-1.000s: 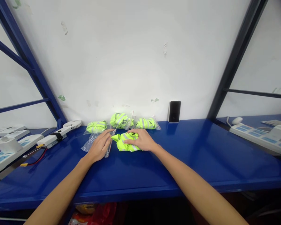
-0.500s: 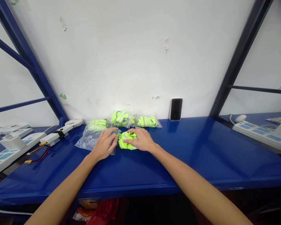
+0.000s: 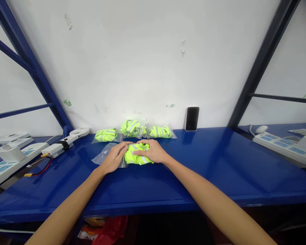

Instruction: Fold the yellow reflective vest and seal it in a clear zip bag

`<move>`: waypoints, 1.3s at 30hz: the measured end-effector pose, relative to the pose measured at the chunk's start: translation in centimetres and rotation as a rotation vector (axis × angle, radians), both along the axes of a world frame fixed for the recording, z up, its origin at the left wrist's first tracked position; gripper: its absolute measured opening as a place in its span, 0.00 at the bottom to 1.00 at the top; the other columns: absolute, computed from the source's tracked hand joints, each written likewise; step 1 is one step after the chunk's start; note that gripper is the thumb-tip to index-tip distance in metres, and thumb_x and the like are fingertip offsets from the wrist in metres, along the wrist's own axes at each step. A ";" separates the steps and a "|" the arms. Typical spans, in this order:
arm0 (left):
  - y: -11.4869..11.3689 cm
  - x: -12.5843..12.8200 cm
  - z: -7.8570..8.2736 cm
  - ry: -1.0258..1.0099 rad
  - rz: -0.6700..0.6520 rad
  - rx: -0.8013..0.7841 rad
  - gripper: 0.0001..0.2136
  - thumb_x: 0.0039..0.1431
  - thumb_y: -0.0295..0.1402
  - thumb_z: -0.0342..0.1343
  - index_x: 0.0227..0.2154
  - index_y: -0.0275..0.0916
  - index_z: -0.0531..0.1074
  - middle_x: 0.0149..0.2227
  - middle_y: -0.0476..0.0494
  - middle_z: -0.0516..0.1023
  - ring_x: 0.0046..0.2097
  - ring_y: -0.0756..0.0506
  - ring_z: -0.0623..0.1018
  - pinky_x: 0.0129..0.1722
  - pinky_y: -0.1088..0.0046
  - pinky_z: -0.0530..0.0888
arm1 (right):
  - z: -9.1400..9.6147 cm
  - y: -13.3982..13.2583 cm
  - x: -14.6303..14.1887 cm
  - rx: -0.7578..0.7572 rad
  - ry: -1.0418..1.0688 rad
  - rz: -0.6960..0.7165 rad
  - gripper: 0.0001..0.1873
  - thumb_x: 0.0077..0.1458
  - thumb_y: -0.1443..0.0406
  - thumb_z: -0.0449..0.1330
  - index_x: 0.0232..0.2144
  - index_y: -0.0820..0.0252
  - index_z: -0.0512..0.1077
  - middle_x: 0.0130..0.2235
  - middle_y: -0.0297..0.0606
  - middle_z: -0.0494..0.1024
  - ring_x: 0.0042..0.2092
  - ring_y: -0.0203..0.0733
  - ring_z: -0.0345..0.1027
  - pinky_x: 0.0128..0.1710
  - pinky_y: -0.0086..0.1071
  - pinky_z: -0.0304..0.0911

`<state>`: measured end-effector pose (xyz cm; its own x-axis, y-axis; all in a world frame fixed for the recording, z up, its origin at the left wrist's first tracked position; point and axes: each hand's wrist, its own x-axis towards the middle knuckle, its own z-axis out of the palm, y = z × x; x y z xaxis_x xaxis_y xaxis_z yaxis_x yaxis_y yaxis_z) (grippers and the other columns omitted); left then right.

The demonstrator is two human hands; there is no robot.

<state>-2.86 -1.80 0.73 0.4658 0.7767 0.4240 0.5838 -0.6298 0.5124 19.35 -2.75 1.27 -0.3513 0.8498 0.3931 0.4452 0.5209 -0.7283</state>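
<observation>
A folded neon-yellow vest (image 3: 136, 157) with grey reflective stripes lies on the blue shelf (image 3: 183, 170) in front of me. My right hand (image 3: 153, 151) rests on its right side, fingers curled over it. My left hand (image 3: 114, 158) holds the mouth of a clear plastic zip bag (image 3: 103, 157) against the vest's left edge. Both hands touch the vest.
Three bagged neon vests (image 3: 132, 128) lie in a row against the white wall. A black phone (image 3: 192, 118) leans on the wall to the right. A white handheld fan (image 3: 66, 140) and power strips (image 3: 7, 160) sit at left, more power strips (image 3: 285, 144) at right.
The clear bag, earlier spread wide to the left, has been gathered closer to the vest. My left hand has moved right until it meets the vest; my right hand stays on it.
</observation>
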 end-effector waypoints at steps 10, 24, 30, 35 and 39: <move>0.0 2.1 -1.1 -0.106 0.021 0.051 0.17 0.67 0.43 0.37 0.42 0.41 0.67 0.57 0.39 0.69 0.59 0.41 0.67 0.61 0.58 0.60 | -1.3 0.4 -1.5 0.017 -0.076 -0.128 0.24 0.51 0.49 0.61 0.47 0.52 0.73 0.46 0.38 0.78 0.47 0.47 0.71 0.46 0.35 0.61; 0.3 0.9 -0.4 0.432 0.022 0.248 0.55 0.39 0.63 0.58 0.66 0.40 0.42 0.66 0.34 0.54 0.66 0.32 0.53 0.65 0.50 0.48 | 0.0 0.5 -0.1 0.146 -0.066 -0.058 0.17 0.61 0.60 0.49 0.32 0.58 0.76 0.35 0.35 0.79 0.38 0.41 0.70 0.39 0.30 0.58; 0.5 1.6 -0.6 0.432 0.023 0.288 0.49 0.41 0.64 0.56 0.62 0.39 0.52 0.58 0.35 0.67 0.59 0.35 0.67 0.64 0.51 0.48 | -0.5 0.9 -0.8 0.203 0.066 -0.130 0.12 0.60 0.60 0.50 0.37 0.58 0.71 0.35 0.35 0.76 0.37 0.40 0.67 0.37 0.30 0.56; 0.7 2.2 -0.6 0.385 -0.001 0.339 0.48 0.41 0.63 0.57 0.60 0.36 0.55 0.55 0.33 0.70 0.57 0.34 0.70 0.64 0.51 0.51 | -1.0 1.3 -1.5 0.208 0.166 -0.239 0.06 0.54 0.61 0.55 0.30 0.58 0.66 0.29 0.31 0.71 0.32 0.38 0.65 0.34 0.29 0.55; 1.0 2.5 -0.9 0.302 -0.012 0.348 0.48 0.40 0.62 0.58 0.60 0.38 0.53 0.58 0.34 0.67 0.59 0.34 0.67 0.62 0.51 0.55 | -0.2 0.7 -2.0 0.301 0.232 -0.319 0.04 0.48 0.64 0.57 0.25 0.58 0.64 0.25 0.28 0.67 0.28 0.36 0.61 0.32 0.29 0.54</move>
<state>-0.33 -0.80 -0.17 0.6165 0.6065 0.5022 0.6664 -0.7416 0.0774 17.31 -2.09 1.09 0.0339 0.7373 0.6747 0.4608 0.5876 -0.6652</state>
